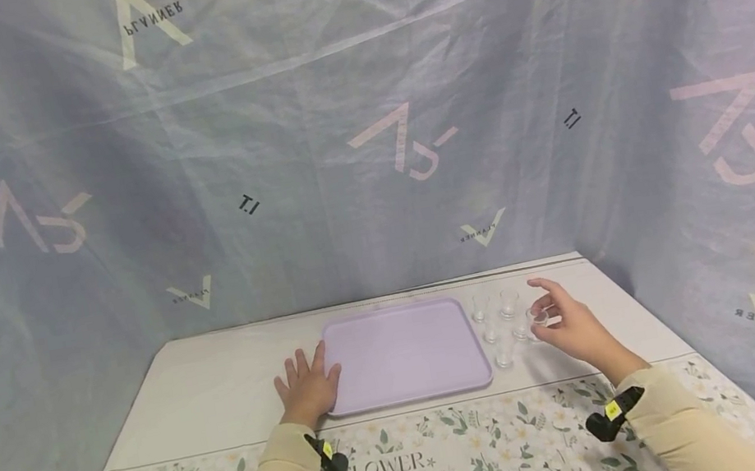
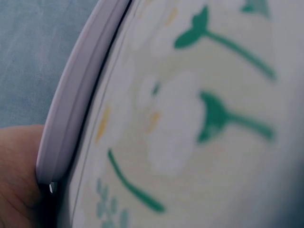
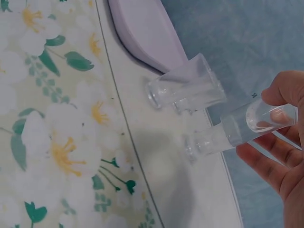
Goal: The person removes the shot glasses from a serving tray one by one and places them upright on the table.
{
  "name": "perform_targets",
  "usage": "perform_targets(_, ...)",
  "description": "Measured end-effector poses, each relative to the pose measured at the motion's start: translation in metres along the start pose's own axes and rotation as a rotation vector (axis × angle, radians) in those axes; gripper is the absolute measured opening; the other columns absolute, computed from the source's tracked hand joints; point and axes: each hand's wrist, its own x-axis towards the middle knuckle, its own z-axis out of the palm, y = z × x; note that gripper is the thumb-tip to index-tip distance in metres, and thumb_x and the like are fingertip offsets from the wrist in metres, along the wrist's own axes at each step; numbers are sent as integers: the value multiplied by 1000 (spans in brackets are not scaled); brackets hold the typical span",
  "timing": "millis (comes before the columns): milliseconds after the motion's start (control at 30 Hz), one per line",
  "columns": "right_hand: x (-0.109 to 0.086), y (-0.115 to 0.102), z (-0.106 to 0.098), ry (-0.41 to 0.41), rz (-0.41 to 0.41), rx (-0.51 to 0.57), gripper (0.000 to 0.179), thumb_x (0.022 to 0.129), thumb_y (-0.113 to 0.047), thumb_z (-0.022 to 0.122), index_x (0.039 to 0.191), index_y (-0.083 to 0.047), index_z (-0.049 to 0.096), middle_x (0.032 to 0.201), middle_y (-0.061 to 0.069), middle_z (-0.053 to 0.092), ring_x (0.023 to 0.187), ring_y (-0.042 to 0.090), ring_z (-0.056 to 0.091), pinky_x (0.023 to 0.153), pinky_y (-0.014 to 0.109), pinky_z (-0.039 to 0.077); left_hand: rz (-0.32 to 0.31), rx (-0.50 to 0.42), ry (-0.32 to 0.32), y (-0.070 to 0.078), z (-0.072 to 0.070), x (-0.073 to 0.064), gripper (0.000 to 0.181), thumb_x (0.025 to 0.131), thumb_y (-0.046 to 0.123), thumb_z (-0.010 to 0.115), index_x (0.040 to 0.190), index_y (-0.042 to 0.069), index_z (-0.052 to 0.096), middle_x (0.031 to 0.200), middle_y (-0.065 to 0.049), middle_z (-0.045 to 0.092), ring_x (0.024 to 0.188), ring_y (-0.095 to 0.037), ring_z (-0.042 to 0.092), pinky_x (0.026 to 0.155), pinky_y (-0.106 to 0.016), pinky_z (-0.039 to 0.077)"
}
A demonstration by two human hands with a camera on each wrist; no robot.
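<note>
A lilac tray (image 1: 405,354) lies flat on the table. At its left edge rests my left hand (image 1: 309,388), fingers spread and touching the rim; the left wrist view shows only part of that hand (image 2: 19,175) against the tray's side (image 2: 66,109). To the right of the tray, my right hand (image 1: 574,332) holds a small clear shot glass (image 3: 270,116) between thumb and fingers. Several similar clear glasses stand between the tray and this hand, among them a front glass (image 1: 504,357) and a back glass (image 1: 508,303).
A pale cloth with a floral band (image 1: 415,462) along the front covers the table. Grey-blue printed curtains (image 1: 327,111) hang behind it and at both sides. Black wrist cameras (image 1: 333,464) are strapped at the sleeves.
</note>
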Motion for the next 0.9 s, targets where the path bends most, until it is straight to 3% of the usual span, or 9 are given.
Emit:
perform_targets(433, -8, 15, 12, -4, 42, -11, 77, 85, 3, 73, 151, -10, 36, 106, 15, 64, 97, 31, 65, 78, 40, 60, 14, 14, 25, 2, 0, -1, 62, 107, 41, 41, 161, 16, 27, 163, -31, 14, 150, -53, 7, 115, -73, 1)
perform_targets(900, -12, 23, 26, -15, 98, -16, 77, 84, 4, 73, 151, -8, 35, 108, 15, 64, 98, 32, 65, 83, 46, 59, 2, 10, -5, -15, 19, 18, 66, 107, 47, 35, 164, 20, 17, 166, -27, 4, 152, -49, -4, 115, -72, -8)
